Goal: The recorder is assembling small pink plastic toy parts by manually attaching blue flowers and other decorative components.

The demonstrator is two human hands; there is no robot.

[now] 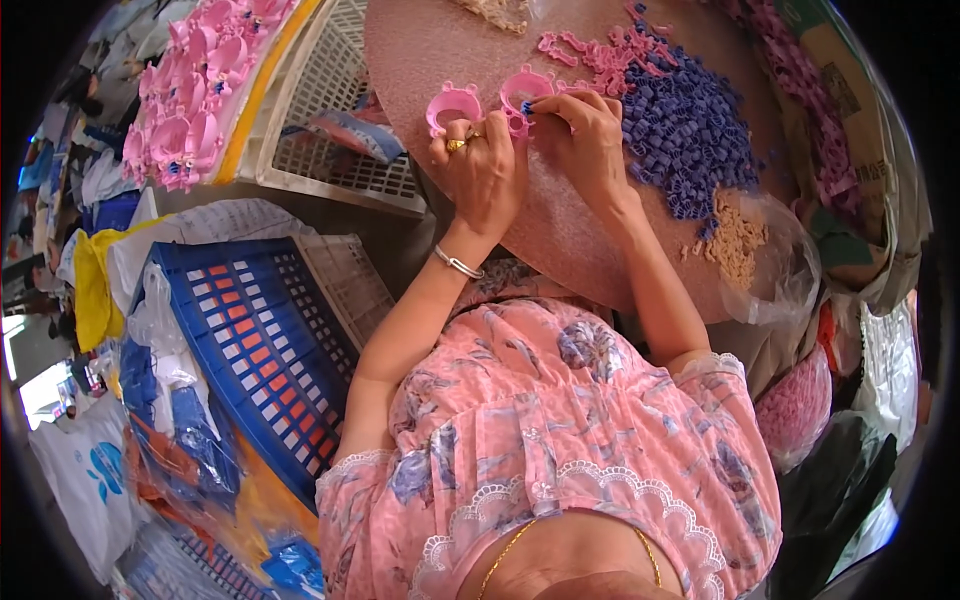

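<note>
My left hand (483,165), with a gold ring and a silver bangle, grips a pink plastic toy part (522,92) on the round pinkish table (440,50). My right hand (580,135) pinches a small blue-purple piece (527,106) and presses it against that pink part. A second pink part (453,104) sits just left of my left hand. A heap of small purple pieces (685,130) lies right of my right hand.
Pink strips (600,50) lie at the table's far side and tan bits (738,245) near a clear bag at its right edge. A white crate (340,150), a tray of finished pink parts (195,90) and a blue crate (250,340) stand to the left.
</note>
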